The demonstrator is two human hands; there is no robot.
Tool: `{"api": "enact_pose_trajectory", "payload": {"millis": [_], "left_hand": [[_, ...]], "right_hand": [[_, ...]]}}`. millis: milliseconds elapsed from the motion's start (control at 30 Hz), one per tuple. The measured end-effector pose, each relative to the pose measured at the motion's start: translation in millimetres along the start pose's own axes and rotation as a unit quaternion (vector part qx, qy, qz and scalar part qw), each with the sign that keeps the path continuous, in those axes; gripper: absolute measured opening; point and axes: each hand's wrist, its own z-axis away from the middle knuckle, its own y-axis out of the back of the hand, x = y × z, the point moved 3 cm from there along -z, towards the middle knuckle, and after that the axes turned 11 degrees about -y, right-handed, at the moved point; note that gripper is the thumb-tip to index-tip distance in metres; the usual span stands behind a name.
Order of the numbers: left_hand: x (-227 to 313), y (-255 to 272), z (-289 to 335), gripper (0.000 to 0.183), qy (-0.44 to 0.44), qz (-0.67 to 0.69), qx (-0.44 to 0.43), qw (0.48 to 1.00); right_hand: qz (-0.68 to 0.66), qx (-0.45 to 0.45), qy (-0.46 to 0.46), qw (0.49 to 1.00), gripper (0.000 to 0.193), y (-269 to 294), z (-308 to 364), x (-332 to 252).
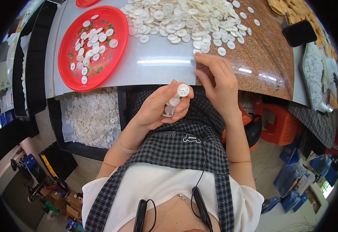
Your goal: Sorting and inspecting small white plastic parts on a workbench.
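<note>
Several white plastic gears [183,90] are gathered in my left hand [159,106], its fingers curled round them above my lap. One gear sits at the top, between thumb and forefinger, its spokes facing up. My right hand [218,79] is at the table's front edge, thumb and fingers apart, with nothing visible in it. Its fingertips are close to the nearest discs of a large heap of white plastic gears [176,17] spread over the far part of the table. To the left, a red flowered tray [66,63] bears a smaller group of the same gears.
Under the table's edge at left, a black drawer [84,151] lined with a bag is full of white gears. A black phone-like slab [299,33] lies at the far right. An orange plastic stool [279,123] stands below the table. The tabletop [153,63] is part grey, part brown speckled.
</note>
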Motion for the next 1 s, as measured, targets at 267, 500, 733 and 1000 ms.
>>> {"api": "enact_pose_trajectory", "payload": {"millis": [267, 500, 733, 1000], "left_hand": [[-0.5, -0.6, -1.3, 0.05, 0.0, 0.011, 0.029, 1.0], [10.2, 0.4, -1.0, 0.042, -0.037, -0.087, 0.067, 0.993], [4.6, 8.7, -2.9, 0.037, -0.088, -0.127, 0.05, 0.987], [-7.1, -1.6, -3.1, 0.044, -0.022, -0.04, 0.016, 0.999]], "right_hand": [[-0.013, 0.003, -0.018, 1.0, 0.032, 4.3, 5.0, 0.9], [-0.02, -0.073, 0.037, 0.996, 0.033, 1.4, 17.8, 0.0], [-0.161, -0.053, -0.072, 0.983, 0.023, 3.5, 28.5, -0.5], [-0.374, -0.092, -0.228, 0.894, 0.028, 3.5, 16.7, -19.0]]}}
